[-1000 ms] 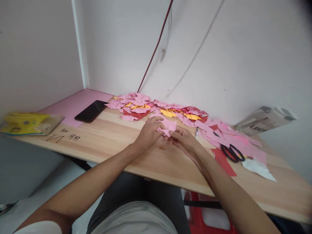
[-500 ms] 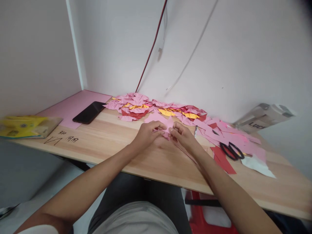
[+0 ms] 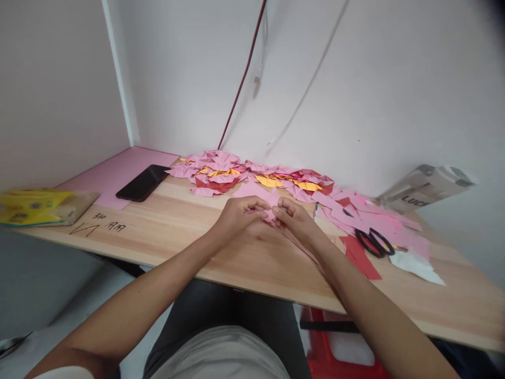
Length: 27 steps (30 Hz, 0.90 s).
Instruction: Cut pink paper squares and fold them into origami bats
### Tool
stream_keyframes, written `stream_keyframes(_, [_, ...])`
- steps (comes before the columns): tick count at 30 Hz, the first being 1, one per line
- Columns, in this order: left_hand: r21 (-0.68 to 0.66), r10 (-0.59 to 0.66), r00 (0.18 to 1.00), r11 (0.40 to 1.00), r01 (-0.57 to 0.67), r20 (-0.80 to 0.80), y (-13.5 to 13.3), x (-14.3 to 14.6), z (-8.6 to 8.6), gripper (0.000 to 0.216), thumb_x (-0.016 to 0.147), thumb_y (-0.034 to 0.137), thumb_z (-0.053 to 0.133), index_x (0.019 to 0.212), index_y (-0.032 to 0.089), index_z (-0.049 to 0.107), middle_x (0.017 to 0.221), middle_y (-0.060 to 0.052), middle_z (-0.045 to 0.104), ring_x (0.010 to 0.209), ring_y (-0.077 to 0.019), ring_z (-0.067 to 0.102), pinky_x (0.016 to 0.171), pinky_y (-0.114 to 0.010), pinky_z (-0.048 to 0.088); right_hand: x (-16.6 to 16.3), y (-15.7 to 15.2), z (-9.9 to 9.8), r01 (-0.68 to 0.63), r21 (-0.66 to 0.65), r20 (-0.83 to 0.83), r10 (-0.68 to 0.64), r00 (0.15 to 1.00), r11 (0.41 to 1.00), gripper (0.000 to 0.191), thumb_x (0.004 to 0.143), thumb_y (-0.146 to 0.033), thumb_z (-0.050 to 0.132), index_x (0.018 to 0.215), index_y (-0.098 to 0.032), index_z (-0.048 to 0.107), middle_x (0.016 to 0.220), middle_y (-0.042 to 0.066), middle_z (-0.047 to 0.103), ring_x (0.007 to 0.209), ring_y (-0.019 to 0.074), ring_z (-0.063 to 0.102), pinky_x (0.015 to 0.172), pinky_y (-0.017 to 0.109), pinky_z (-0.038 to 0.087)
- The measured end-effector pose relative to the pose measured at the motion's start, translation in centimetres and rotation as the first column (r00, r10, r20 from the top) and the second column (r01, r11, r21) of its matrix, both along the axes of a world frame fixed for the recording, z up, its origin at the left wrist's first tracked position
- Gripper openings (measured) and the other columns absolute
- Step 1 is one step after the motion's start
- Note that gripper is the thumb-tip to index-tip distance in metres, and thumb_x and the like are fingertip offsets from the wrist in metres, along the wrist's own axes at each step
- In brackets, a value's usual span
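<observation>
Between my two hands is a small piece of folded pink paper (image 3: 271,213), its pointed top showing above the fingers. My left hand (image 3: 243,213) pinches its left side with thumb and fingertips. From the right, my right hand (image 3: 294,217) grips the other side the same way. Fingers cover much of the paper, so its full shape is hidden. Just behind the hands lies a flat pink sheet (image 3: 248,190). Farther back spreads a heap of folded pink, red and yellow paper figures (image 3: 221,173), some with small drawn marks.
A black phone (image 3: 142,183) rests on pink card (image 3: 114,171) at the left, near a yellow packet (image 3: 37,206). On the right are black-handled scissors (image 3: 374,243), red paper (image 3: 360,258), pink pieces (image 3: 379,223), white paper (image 3: 417,267) and a leaning plastic bag (image 3: 428,188).
The hands stay in nearly the same place, both still gripping the folded pink paper. The fingers have shifted only slightly, and the whole view has moved a little.
</observation>
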<state>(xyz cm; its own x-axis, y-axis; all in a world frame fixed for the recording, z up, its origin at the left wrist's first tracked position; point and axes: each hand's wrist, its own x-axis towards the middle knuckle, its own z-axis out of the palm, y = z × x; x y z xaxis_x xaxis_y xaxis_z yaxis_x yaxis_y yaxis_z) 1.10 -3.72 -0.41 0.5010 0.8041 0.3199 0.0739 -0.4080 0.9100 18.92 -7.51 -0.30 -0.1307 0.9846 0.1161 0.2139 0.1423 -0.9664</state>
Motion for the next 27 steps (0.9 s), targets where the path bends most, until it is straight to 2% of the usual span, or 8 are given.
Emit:
stream_keyframes(7, [0.086,-0.022,1.000,0.996,0.022,0.000,-0.1,-0.1,0.1,0.009,0.078,0.023,0.065,0.080,0.017,0.071,0.084,-0.002,0.072,0.081,-0.0149,0.065,0.077,-0.022,0.047,0.4,0.2,-0.6,-0.054,-0.031,-0.027,0.053,0.998,0.998,0.035,0.082,-0.048,0.059,0.071,-0.021,0.041,0.057,-0.006,0.047,0.050,0.0080,0.040,0.048,0.022,0.027])
stream_keyframes(14, [0.014,-0.075,0.997,0.997,0.075,0.008,0.7,0.0,-0.4,0.010,0.076,0.023,0.065,0.080,0.016,0.069,0.081,-0.002,0.071,0.078,-0.0143,0.063,0.072,-0.022,0.046,0.5,0.2,-0.8,-0.066,-0.036,-0.035,0.065,0.997,0.997,0.035,0.080,-0.048,0.061,0.071,-0.020,0.042,0.058,-0.005,0.049,0.050,0.0083,0.041,0.049,0.022,0.029])
stream_keyframes(22, [0.031,-0.005,0.998,0.999,0.007,-0.070,0.9,0.1,-0.5,0.008,0.074,0.022,0.064,0.076,0.016,0.069,0.075,0.000,0.070,0.073,-0.0136,0.061,0.069,-0.021,0.043,0.4,0.9,-1.9,-0.021,-0.050,-0.083,0.017,0.996,0.999,0.035,0.075,-0.049,0.065,0.072,-0.021,0.045,0.058,-0.005,0.050,0.049,0.0089,0.044,0.048,0.022,0.032])
stream_keyframes(24, [0.021,0.004,0.999,1.000,-0.003,-0.048,0.8,0.1,-0.5,0.008,0.075,0.022,0.063,0.077,0.016,0.068,0.077,0.000,0.070,0.074,-0.0133,0.061,0.069,-0.021,0.043,0.3,0.8,-1.7,-0.001,-0.044,-0.097,-0.003,0.995,0.999,0.033,0.076,-0.048,0.064,0.074,-0.021,0.046,0.060,-0.004,0.053,0.050,0.0088,0.045,0.049,0.023,0.034])
stream_keyframes(27, [0.021,0.080,0.996,0.997,-0.081,0.031,0.6,0.2,-0.4,0.007,0.076,0.021,0.062,0.076,0.016,0.067,0.080,-0.001,0.070,0.076,-0.0131,0.062,0.071,-0.022,0.045,0.2,0.6,-1.2,0.039,-0.022,-0.115,-0.042,0.992,0.999,0.028,0.080,-0.045,0.061,0.087,-0.021,0.049,0.066,-0.002,0.059,0.054,0.0101,0.051,0.051,0.023,0.037])
